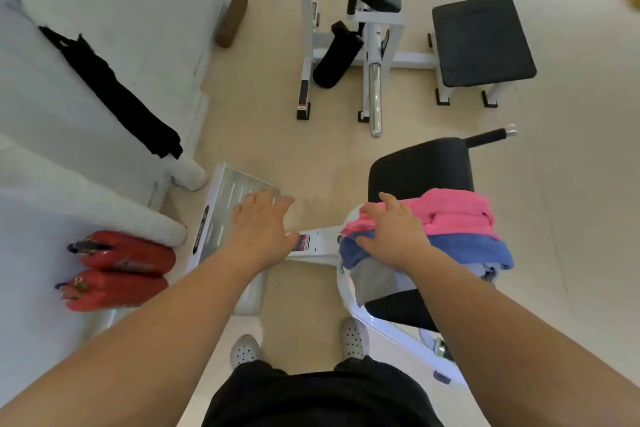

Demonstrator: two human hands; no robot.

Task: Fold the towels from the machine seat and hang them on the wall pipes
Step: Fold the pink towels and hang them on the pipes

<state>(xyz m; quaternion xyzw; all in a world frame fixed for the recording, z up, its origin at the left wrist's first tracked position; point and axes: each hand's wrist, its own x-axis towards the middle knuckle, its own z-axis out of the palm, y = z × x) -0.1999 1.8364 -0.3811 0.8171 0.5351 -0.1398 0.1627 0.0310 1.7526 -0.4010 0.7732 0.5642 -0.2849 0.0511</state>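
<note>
A pile of towels lies on the black machine seat (401,308) at the right: a pink towel (453,211) on top, a blue towel (474,248) under it, and a grey towel (377,279) hanging off the front. My right hand (391,230) rests on the left end of the pile with fingers spread over the pink and blue towels. My left hand (261,222) hovers open above the machine's footplate, holding nothing. A black towel (114,90) hangs over a white wrapped wall pipe (188,168) at the left.
Two red fire extinguishers (121,270) lie on the floor under a second white pipe (104,211). The machine's ribbed footplate (225,204) sits ahead of my feet. A white gym machine with black pads (346,45) and a black stool (481,38) stand further off.
</note>
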